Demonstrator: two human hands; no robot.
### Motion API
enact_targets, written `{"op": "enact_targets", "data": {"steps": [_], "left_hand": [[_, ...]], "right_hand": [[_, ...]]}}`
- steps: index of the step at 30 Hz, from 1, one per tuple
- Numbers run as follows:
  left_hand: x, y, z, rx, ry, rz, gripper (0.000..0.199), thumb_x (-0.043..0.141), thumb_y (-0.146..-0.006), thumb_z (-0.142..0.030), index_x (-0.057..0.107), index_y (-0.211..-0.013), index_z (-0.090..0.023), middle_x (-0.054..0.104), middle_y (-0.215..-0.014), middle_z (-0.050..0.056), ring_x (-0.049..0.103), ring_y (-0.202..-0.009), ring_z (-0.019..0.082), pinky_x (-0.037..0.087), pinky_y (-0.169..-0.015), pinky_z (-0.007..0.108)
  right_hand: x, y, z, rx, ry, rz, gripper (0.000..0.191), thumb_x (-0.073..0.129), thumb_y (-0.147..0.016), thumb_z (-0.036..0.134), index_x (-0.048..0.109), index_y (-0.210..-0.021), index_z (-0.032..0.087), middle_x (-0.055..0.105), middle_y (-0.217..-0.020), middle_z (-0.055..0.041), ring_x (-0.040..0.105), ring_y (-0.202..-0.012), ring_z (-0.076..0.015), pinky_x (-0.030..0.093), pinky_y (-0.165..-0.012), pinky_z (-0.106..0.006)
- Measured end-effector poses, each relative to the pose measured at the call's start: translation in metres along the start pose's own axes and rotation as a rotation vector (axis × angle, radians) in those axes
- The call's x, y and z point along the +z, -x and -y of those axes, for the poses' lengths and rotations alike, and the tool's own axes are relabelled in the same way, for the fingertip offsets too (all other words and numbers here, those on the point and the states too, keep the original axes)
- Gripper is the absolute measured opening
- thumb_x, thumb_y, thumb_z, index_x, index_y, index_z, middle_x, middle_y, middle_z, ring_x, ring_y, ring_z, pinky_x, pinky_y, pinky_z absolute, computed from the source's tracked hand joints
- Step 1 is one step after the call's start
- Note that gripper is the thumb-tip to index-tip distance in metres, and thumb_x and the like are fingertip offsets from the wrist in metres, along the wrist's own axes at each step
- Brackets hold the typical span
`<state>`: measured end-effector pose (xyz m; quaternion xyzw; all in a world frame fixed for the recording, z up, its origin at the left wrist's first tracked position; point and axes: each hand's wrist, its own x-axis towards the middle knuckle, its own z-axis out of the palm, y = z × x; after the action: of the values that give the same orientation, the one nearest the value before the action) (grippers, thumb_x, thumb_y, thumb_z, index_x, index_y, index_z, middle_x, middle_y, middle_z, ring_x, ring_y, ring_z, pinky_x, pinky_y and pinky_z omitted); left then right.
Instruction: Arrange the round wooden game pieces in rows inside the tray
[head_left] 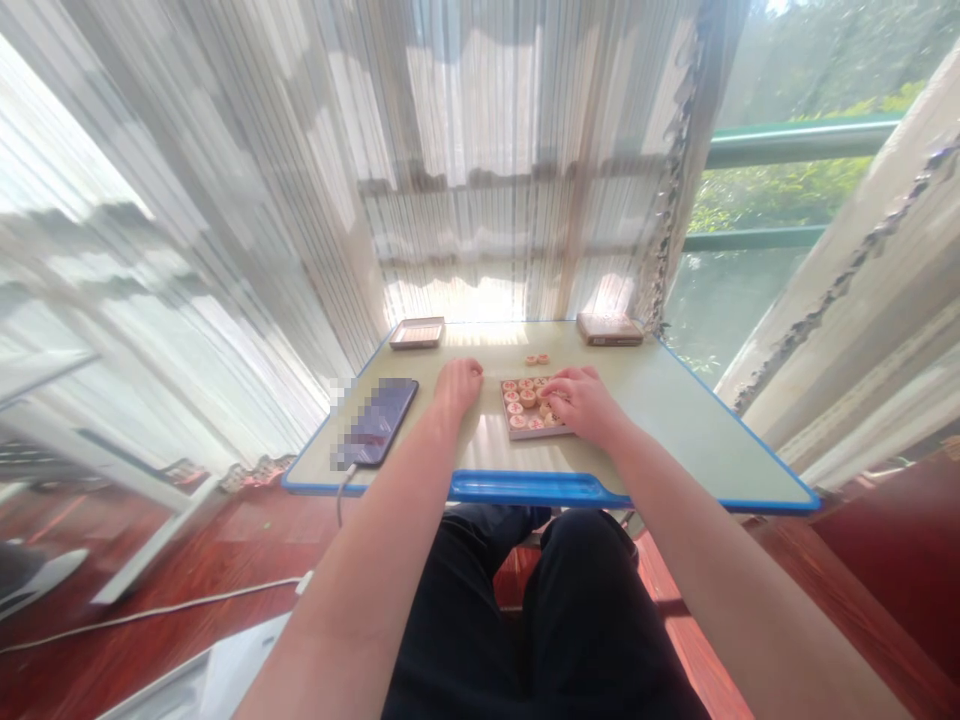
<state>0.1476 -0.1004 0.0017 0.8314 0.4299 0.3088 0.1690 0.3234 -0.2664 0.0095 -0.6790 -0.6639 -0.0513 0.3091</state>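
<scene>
A shallow box [519, 433] holds several round wooden pieces with red or dark characters, right of the middle of the table. Over the box's right side is my right hand [589, 405], its fingers bent down and together among the pieces; what they pinch, if anything, is too small to make out. My left hand [459, 385] rests on the table left of the box, fingers curled in, and whatever may be inside them is hidden. Beyond the box, two loose round pieces [537, 359] lie side by side on the table.
The pale table [675, 420] has a blue edge and a blue tray [529, 487] at its front. A phone [382, 420] with a cable lies at the left. An open lid or tray [418, 333] stands back left, a closed box [610, 330] back right. Curtains hang behind.
</scene>
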Motion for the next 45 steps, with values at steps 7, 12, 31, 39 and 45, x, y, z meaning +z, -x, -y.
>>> {"op": "enact_targets", "data": {"steps": [7,12,31,39,45], "left_hand": [[-0.009,0.014,-0.033,0.006,0.782,0.249,0.023,0.066,-0.077,-0.037,0.065,-0.082,-0.015,0.069,-0.080,0.007,0.064,-0.073,0.016,0.055,-0.075,0.032],[-0.013,0.023,-0.045,-0.045,1.001,0.510,0.028,0.076,-0.069,-0.034,0.064,-0.080,-0.011,0.064,-0.069,0.003,0.063,-0.065,0.013,0.054,-0.068,0.030],[-0.015,0.007,-0.021,-0.040,0.523,-0.333,0.018,0.053,-0.081,-0.031,0.062,-0.083,-0.016,0.069,-0.079,0.003,0.060,-0.058,0.012,0.048,-0.056,0.024],[-0.005,0.001,-0.004,-0.126,0.422,-0.359,0.015,0.050,-0.081,-0.026,0.063,-0.080,-0.018,0.071,-0.082,0.004,0.065,-0.081,0.018,0.050,-0.075,0.030],[-0.008,0.007,-0.006,-0.069,0.303,-0.320,0.015,0.049,-0.082,-0.025,0.063,-0.081,-0.018,0.070,-0.084,0.008,0.064,-0.084,0.022,0.047,-0.083,0.034]], "right_hand": [[0.003,-0.002,0.002,-0.104,-0.103,-0.194,0.023,0.054,-0.084,0.024,0.069,-0.101,0.019,0.059,-0.105,-0.0105,0.057,-0.100,-0.0240,0.045,-0.095,-0.042],[0.004,-0.002,0.014,-0.186,-0.164,-0.214,0.020,0.057,-0.086,0.031,0.064,-0.103,0.023,0.060,-0.105,-0.0082,0.060,-0.100,-0.0220,0.050,-0.088,-0.036],[0.001,0.017,0.058,-0.503,-0.012,-0.084,0.019,0.056,-0.087,0.034,0.067,-0.095,0.021,0.067,-0.095,-0.0085,0.057,-0.090,-0.0229,0.044,-0.084,-0.039],[0.033,0.035,0.095,-0.547,0.003,0.058,0.023,0.048,-0.094,0.029,0.067,-0.085,0.019,0.065,-0.078,-0.0068,0.056,-0.077,-0.0193,0.045,-0.075,-0.034],[0.029,0.035,0.090,-0.451,-0.037,0.046,0.023,0.046,-0.094,0.020,0.068,-0.089,0.019,0.064,-0.084,-0.0066,0.057,-0.079,-0.0173,0.045,-0.074,-0.029]]}}
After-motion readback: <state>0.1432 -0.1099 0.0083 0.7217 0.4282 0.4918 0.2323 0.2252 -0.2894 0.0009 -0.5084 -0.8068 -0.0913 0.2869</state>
